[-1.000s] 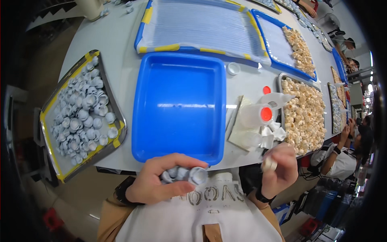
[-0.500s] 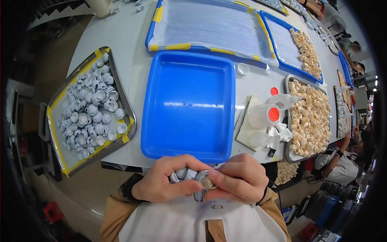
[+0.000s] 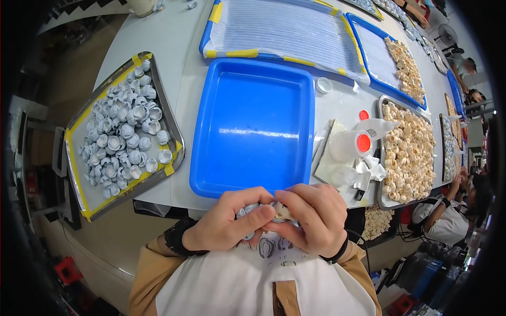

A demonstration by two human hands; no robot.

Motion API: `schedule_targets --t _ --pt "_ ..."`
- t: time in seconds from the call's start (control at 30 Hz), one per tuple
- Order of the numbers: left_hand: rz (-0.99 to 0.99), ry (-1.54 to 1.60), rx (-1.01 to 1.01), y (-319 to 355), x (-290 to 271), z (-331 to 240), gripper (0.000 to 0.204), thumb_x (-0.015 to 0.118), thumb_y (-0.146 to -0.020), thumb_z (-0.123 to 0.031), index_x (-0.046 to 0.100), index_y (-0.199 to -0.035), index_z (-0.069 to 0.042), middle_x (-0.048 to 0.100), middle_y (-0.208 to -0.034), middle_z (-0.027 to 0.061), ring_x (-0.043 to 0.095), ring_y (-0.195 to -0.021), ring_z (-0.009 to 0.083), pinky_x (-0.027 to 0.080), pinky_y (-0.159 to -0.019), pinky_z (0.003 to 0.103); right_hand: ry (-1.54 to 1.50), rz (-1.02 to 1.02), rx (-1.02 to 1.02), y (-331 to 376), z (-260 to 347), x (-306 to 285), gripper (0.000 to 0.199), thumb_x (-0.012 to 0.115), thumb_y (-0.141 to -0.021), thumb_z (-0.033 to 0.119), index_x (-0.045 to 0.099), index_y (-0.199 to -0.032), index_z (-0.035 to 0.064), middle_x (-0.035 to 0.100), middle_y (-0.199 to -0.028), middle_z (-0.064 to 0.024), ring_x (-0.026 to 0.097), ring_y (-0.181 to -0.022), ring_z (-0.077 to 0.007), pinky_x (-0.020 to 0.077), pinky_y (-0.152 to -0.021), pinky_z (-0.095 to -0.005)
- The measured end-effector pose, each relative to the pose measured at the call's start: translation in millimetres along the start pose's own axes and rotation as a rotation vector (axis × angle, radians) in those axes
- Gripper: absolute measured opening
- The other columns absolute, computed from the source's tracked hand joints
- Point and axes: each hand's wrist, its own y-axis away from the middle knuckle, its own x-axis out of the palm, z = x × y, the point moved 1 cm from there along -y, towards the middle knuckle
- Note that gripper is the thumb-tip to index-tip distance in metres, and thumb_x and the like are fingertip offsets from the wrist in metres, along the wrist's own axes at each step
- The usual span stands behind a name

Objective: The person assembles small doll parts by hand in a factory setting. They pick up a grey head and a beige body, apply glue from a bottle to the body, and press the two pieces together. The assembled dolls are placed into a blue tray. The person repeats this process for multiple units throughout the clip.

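Note:
In front of my chest both hands are closed and close together, fingertips meeting. My left hand point(image 3: 224, 224) holds several grey-blue, shell-like doll hair pieces point(image 3: 246, 210) in its curled fingers, with its thumb reaching across. Pinched in my right hand point(image 3: 318, 221) is a small beige doll head point(image 3: 283, 211), mostly hidden by fingers. The fingers also hide how the head and a grey piece sit together. Just beyond my hands stands a blue plastic tray point(image 3: 247, 152) with nothing visible in it.
To the left, a yellow-taped metal tray point(image 3: 178, 150) carries many grey hair pieces. At right, another metal tray point(image 3: 380, 158) holds beige heads, beside white squeeze bottles point(image 3: 345, 146) with red caps. A cloth-lined tray point(image 3: 279, 31) lies beyond. Other people point(image 3: 448, 216) sit far right.
My hands have moved slightly away from me, toward the blue tray. The doll head is more covered by my fingers, and the view has shifted a little.

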Motion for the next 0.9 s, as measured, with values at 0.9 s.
schedule_targets --t 0.9 --pt "-0.035 0.152 0.120 -10 4 4 0.034 0.046 -0.091 -0.034 0.051 -0.100 -0.001 0.053 -0.073 0.0027 0.052 -0.056 0.0060 0.039 -0.045 0.019 0.006 -0.151 -0.024 1 -9 1 0.048 0.074 -0.055 0.024 0.064 -0.097 0.0025 0.061 -0.080 -0.0023 0.053 -0.064 -0.0173 0.0395 -0.053 -0.0262"
